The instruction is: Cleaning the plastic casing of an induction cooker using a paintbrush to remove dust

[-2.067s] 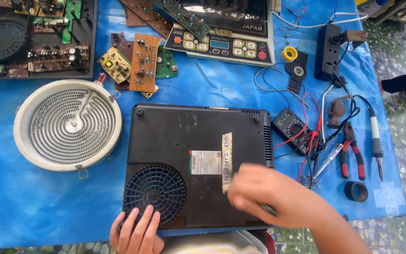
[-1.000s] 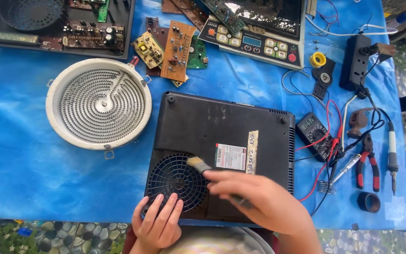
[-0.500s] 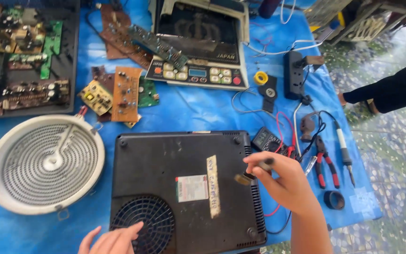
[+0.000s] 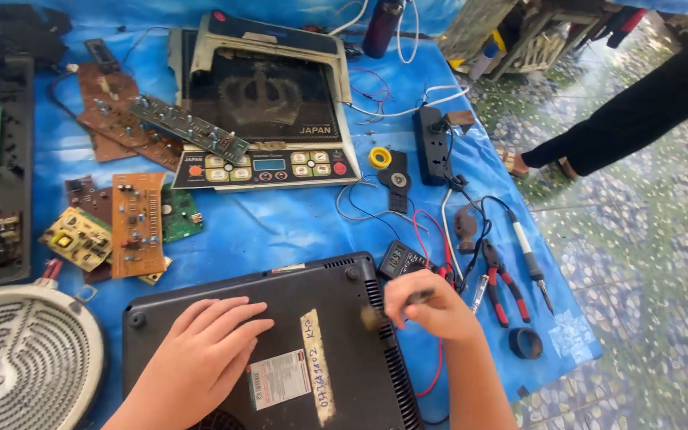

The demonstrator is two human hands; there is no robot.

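Heating coil (image 4: 17, 362): white round plate at the far left, on the blue cloth (image 4: 280, 227).
Left hand (image 4: 201, 354): flat on the black cooker base (image 4: 336, 334), fingers together, pointing right.
Cooker base: upside down, at the near edge of the cloth.
Right hand (image 4: 431, 306): fingers pinching a small brush (image 4: 384, 312) at the base's right edge.
Pliers (image 4: 503, 283): red-handled, just right of the hand.

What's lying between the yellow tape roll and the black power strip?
In the head view, a small black flat part with a round silver centre lies between the yellow tape roll and the black power strip.
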